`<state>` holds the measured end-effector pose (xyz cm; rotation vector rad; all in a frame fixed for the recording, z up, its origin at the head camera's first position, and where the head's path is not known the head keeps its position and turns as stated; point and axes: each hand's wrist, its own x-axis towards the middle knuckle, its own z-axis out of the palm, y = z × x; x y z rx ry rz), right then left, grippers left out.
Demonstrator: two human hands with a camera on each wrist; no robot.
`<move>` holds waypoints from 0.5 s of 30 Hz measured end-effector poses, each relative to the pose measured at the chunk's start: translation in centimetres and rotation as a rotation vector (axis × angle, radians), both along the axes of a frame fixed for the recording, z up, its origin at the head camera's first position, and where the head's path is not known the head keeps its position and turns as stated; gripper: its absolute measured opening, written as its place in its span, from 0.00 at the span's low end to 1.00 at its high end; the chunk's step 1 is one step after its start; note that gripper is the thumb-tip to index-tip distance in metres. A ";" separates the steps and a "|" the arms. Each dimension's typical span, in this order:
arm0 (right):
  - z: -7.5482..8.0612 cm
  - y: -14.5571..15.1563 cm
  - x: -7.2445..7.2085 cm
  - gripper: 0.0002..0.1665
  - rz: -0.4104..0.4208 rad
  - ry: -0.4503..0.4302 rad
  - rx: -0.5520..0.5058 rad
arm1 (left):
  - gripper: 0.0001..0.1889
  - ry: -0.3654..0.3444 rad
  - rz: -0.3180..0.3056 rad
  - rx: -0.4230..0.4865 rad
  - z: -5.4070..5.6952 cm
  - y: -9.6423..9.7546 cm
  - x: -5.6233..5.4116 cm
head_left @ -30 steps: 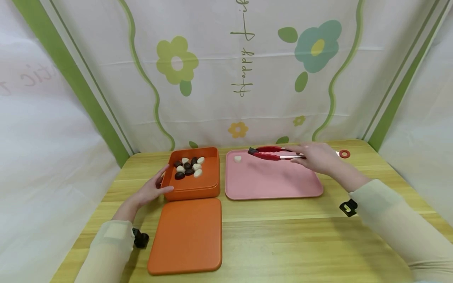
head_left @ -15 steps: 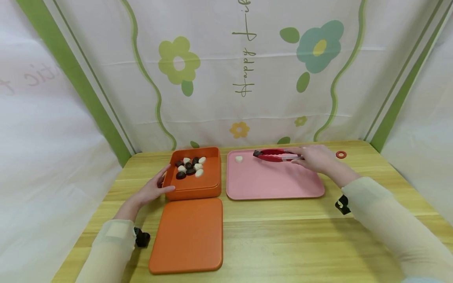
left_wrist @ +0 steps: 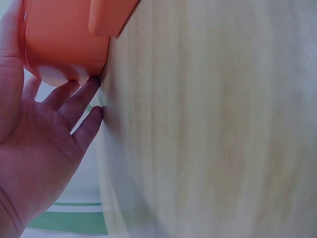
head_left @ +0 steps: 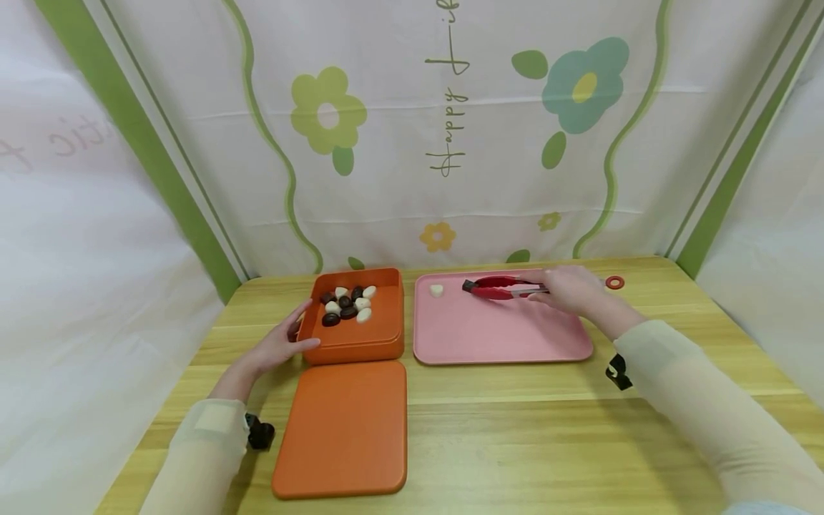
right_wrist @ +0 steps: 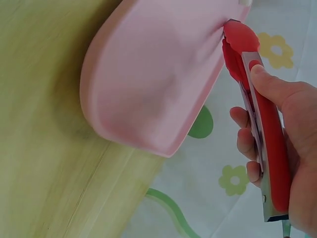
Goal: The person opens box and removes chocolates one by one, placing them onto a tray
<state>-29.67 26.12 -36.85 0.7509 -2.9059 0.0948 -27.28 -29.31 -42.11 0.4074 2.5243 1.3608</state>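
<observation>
My right hand (head_left: 566, 286) grips red-and-steel tongs (head_left: 502, 288) over the back part of the pink tray (head_left: 489, 336). A dark, square-looking chocolate (head_left: 468, 285) sits between the tong tips, close over the tray. Left of it, on the tray's back left corner, lies a white chocolate (head_left: 437, 290). My left hand (head_left: 277, 347) rests against the left front corner of the orange box (head_left: 360, 350), fingers along its side and thumb at the front rim. Inside the box lie several dark and white chocolates (head_left: 347, 306). In the left wrist view, fingertips (left_wrist: 94, 82) touch the box's outer wall.
The orange lid (head_left: 344, 429) lies flat on the wooden table (head_left: 515, 436), right in front of the box. The tray stands just right of the box, with a narrow gap between. A flower-print curtain (head_left: 386, 143) hangs behind the table's back edge.
The right hand has lowered the tongs and dark chocolate slightly toward the tray, near the white piece. The left hand has stayed at the box, and the view has shifted a little.
</observation>
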 end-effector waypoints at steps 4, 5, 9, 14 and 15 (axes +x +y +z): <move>0.0 0.0 0.1 0.29 -0.004 0.003 0.002 | 0.48 -0.001 0.001 -0.001 0.0 0.1 0.0; 0.1 0.0 0.1 0.29 -0.004 0.003 0.004 | 0.48 -0.002 0.001 -0.001 0.1 0.1 0.0; 0.1 0.1 0.2 0.33 -0.009 -0.002 0.010 | 0.48 0.002 0.001 -0.004 0.1 0.2 0.1; 0.2 0.5 0.3 0.34 -0.020 0.022 0.019 | 0.46 0.008 0.006 -0.023 0.1 0.2 0.2; 0.2 0.5 0.3 0.35 -0.022 0.031 0.022 | 0.46 0.010 0.005 -0.028 0.1 0.2 0.2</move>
